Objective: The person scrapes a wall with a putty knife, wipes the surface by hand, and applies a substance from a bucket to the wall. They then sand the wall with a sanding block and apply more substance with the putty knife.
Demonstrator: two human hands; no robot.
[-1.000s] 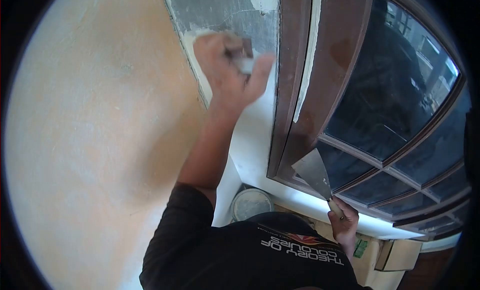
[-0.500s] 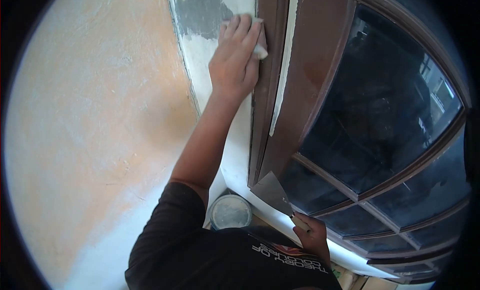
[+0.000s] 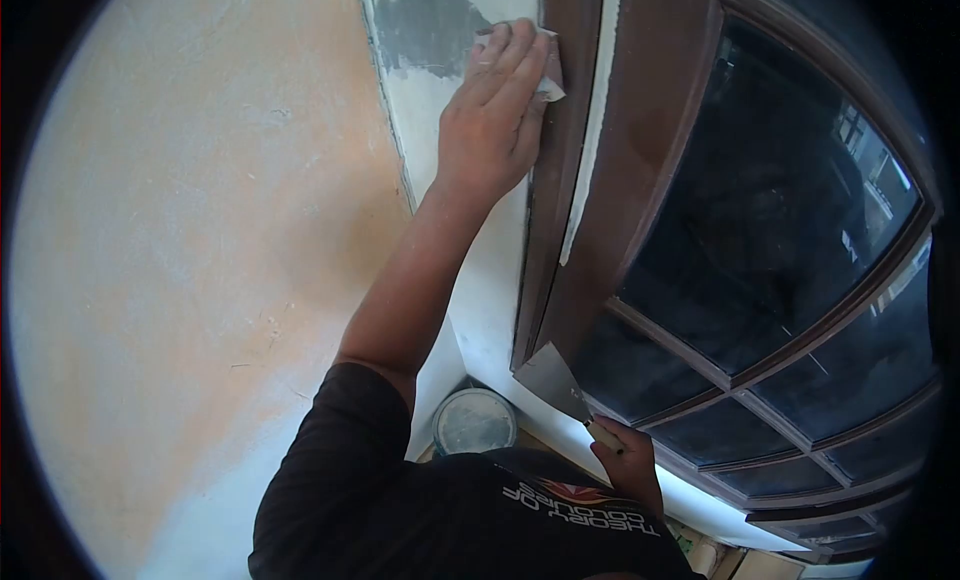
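- Closest to the head cam is the dark T-shirt (image 3: 450,520), with its printed logo reading upside down from where I'm watching.
- The right hand (image 3: 630,465) is low, just off the shirt. It's closed into a fist round the wooden handle of a putty knife (image 3: 555,375).
- The knife's blade points up and to the left. Its tip sits by the bottom corner of the brown window frame (image 3: 565,180), but I can't tell whether it actually touches.
- Down between the two arms there's a round paint tin (image 3: 475,422), whitish inside, sitting well below everything else.
- The left arm goes straight up, and the left hand (image 3: 490,120) is nearly flat, fingers stretched out and close together.
- That hand is pressing a pale pad (image 3: 550,80) against the wall, right at the edge of the frame. Only a corner pokes out past the fingertips, so I can't say if it's sandpaper or cloth.
- The pad is on the white plaster strip (image 3: 480,280), just beside a grey bare patch (image 3: 425,25).
- Left of the strip is the big orange wall (image 3: 200,260), blotchy with white.
- Furthest out are the dark glass panes (image 3: 780,200), split by brown bars.
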